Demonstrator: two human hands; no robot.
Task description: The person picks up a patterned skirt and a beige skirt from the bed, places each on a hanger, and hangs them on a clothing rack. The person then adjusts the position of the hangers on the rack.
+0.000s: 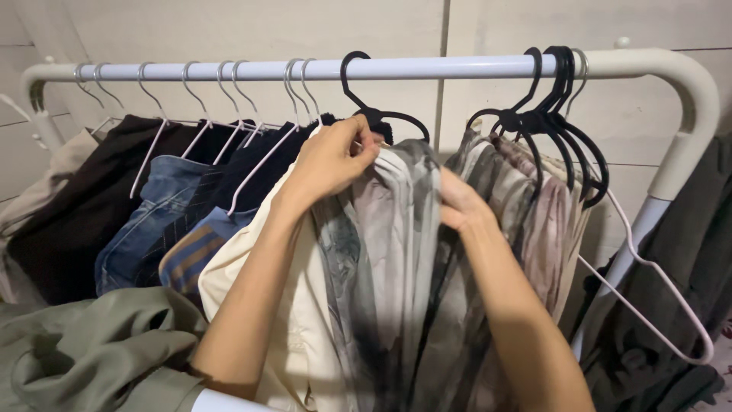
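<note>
A grey and beige patterned garment point(396, 252) hangs from a black hanger point(366, 107) hooked on the white rail point(427, 67) of a clothes rack. My left hand point(332, 156) pinches the garment's shoulder just under the hanger's neck. My right hand point(457, 200) presses into the folds of the same fabric on its right side. A cream shirt point(290, 305) hangs directly behind my left forearm.
Several white hangers point(229, 114) carry dark, denim and striped clothes on the left. Several black hangers point(560, 122) with patterned clothes crowd the right end. An empty white hanger point(663, 305) dangles low at right. An olive garment point(91, 351) lies bottom left. The rack's post point(679, 168) curves down at right.
</note>
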